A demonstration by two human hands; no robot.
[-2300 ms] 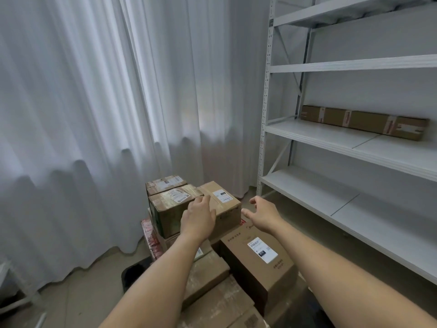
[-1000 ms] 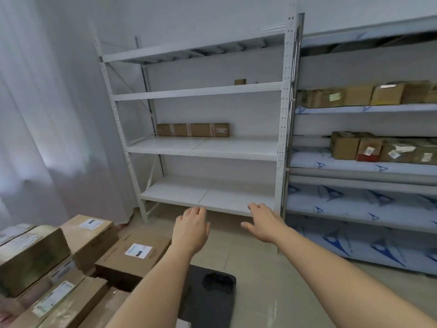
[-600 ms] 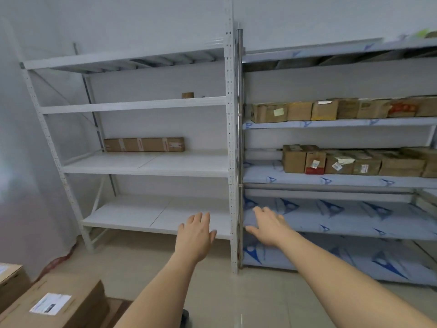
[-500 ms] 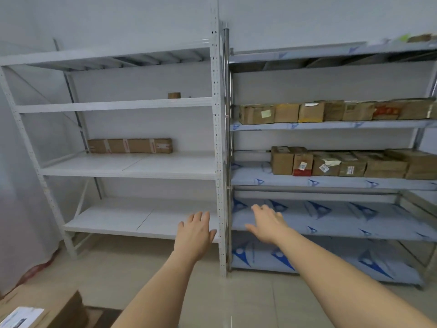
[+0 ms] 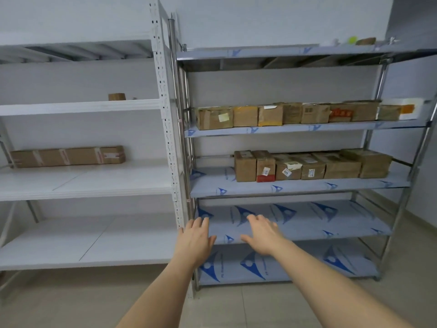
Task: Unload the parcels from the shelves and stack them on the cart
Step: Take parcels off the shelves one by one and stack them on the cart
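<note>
View has swung right since a moment ago, so the cart stack is gone from sight and both racks fill the frame. On the left, the white rack point(image 5: 165, 138) holds one long parcel point(image 5: 67, 156) lying flat, long axis running left-right along the back of its middle shelf. Its upright post sits between that and the steel rack point(image 5: 295, 185), which has a top row of parcels point(image 5: 307, 114) and a lower row of parcels point(image 5: 307, 165). Left hand point(image 5: 195, 240) and right hand point(image 5: 262, 235) are out front, fingers spread loose, holding nothing.
</note>
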